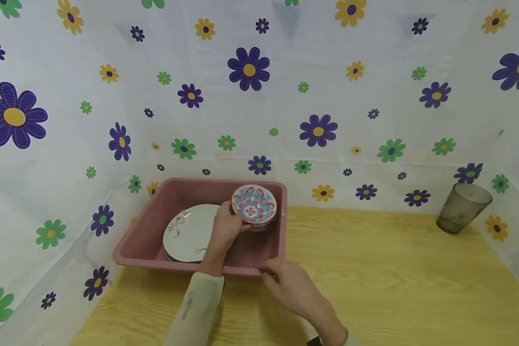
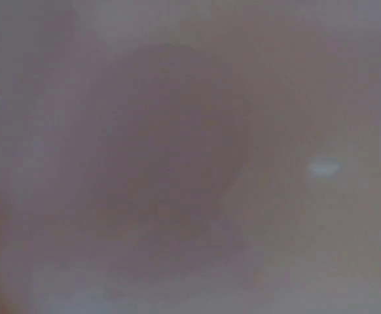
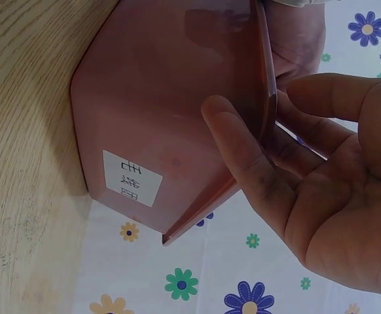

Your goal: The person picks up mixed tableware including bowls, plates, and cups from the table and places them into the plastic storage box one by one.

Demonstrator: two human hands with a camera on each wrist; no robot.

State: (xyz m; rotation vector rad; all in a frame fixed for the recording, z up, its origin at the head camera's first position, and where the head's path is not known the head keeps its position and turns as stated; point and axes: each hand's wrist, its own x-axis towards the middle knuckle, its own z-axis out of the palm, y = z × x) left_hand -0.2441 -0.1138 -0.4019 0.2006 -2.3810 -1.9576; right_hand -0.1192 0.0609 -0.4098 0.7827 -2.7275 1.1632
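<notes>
A pink plastic tub [image 1: 155,262] stands on the wooden table at the left. My left hand [image 1: 226,226] reaches into it and grips the near edge of a small bowl [image 1: 254,205] with a red and blue pattern, held at rim height over the tub's right side. White plates [image 1: 189,233] lie stacked on the tub's floor to the left of that hand. My right hand [image 1: 287,283] pinches the tub's front rim near its right corner. In the right wrist view the thumb [image 3: 233,140] lies on the tub's outer wall [image 3: 164,98], fingers over the rim. The left wrist view is all blur.
A dark see-through tumbler [image 1: 463,207] stands at the far right, against the flowered cloth that covers the back and side walls. Bare wooden table top [image 1: 372,269] spreads between the tub and the tumbler. A white label [image 3: 131,178] is stuck on the tub's outer wall.
</notes>
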